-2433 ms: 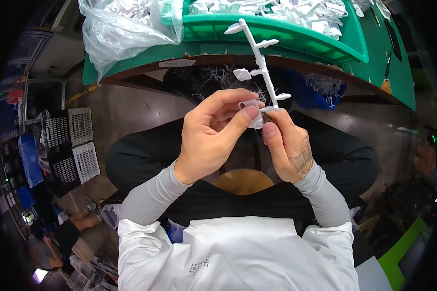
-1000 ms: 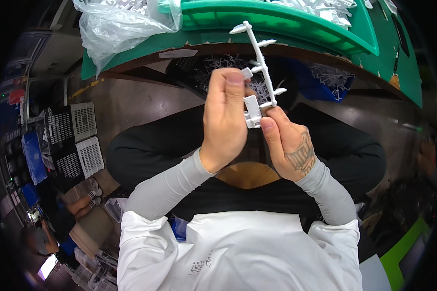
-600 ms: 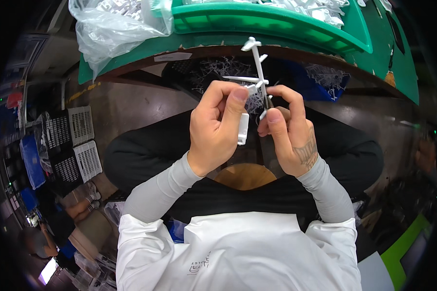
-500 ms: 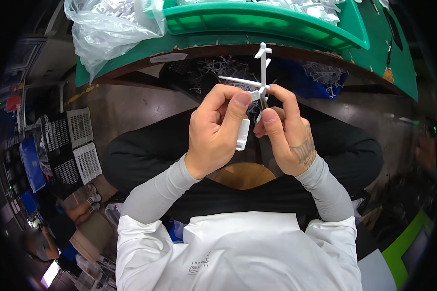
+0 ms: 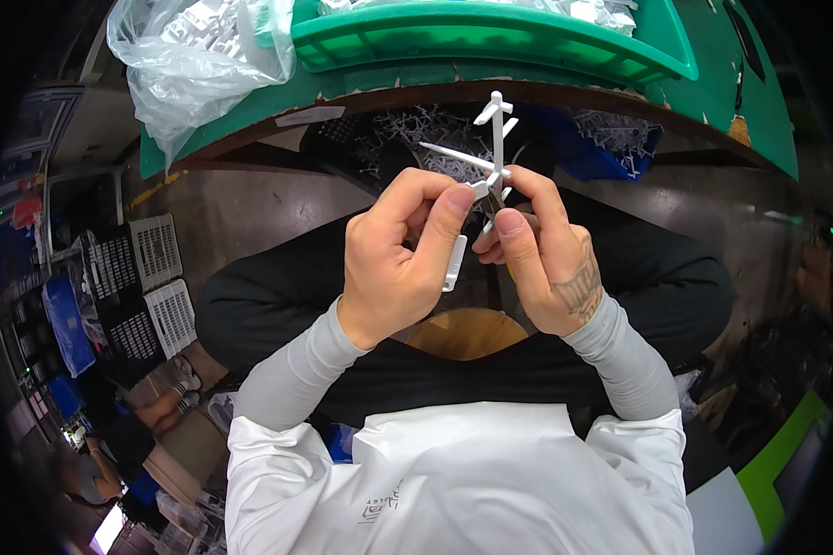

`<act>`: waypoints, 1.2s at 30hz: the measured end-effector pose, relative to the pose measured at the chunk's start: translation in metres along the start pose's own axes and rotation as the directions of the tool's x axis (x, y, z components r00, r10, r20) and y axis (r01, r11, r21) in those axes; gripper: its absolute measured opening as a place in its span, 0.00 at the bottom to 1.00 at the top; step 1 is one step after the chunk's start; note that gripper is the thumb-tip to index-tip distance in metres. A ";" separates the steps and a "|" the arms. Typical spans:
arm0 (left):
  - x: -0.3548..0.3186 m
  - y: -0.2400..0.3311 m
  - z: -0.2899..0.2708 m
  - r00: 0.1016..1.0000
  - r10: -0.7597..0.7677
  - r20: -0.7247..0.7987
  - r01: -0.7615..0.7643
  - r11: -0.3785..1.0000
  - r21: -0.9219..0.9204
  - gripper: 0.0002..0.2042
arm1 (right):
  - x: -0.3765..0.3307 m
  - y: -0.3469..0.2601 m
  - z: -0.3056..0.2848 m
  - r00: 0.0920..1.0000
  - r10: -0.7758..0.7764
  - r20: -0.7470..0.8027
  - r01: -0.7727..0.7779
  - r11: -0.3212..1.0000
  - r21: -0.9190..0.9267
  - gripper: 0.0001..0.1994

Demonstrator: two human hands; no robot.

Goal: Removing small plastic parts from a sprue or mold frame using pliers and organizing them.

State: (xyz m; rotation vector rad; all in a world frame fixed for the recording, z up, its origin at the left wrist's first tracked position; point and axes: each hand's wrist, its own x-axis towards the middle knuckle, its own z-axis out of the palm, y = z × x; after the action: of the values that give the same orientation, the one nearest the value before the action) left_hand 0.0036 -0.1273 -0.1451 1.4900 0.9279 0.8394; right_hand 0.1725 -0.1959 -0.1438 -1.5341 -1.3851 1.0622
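My left hand (image 5: 393, 259) is closed, thumb and index finger pinching a white moulded plastic part (image 5: 454, 264) whose lower end sticks out below the fingers. Joined to it, or touching it, is a branched white plastic sprue (image 5: 498, 139), with one stem upright and a thin spike pointing left. My right hand (image 5: 551, 268) is closed close beside it, index finger against the sprue's junction. Between right thumb and index finger shows a small metal-bladed tool (image 5: 495, 201); most of it is hidden in the hand, and a bit of yellow peeks out under the thumb.
A green tray (image 5: 491, 42) of white parts stands on the green table (image 5: 361, 92), beside a clear plastic bag (image 5: 190, 92) of similar pieces. Below the table edge, a blue bin (image 5: 578, 153) holds white scraps. Crates (image 5: 171, 314) stand at left, near another person (image 5: 97, 467).
My left hand has shifted slightly left and tilted the white part with it. The sprue has dropped a little and turned. My right hand stays nearly in place.
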 end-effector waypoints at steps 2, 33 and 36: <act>0.000 0.000 0.001 0.999 0.016 -0.030 -0.017 1.000 -0.008 0.08 | 0.000 -0.003 -0.001 1.000 -0.001 -0.002 0.001 1.000 -0.014 0.20; 0.015 0.019 -0.012 0.988 -0.077 0.133 0.100 0.980 -0.173 0.10 | 0.005 -0.004 0.009 0.993 -0.026 -0.116 0.018 0.997 -0.070 0.16; 0.050 0.051 -0.041 0.858 0.478 -0.188 -0.388 0.843 0.372 0.09 | 0.013 0.013 0.004 0.991 0.044 -0.127 -0.062 0.988 -0.139 0.15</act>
State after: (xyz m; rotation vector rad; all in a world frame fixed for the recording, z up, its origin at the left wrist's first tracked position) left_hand -0.0062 -0.0678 -0.0895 1.9509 0.9735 1.3044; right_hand 0.1734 -0.1840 -0.1585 -1.7196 -1.3656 0.8994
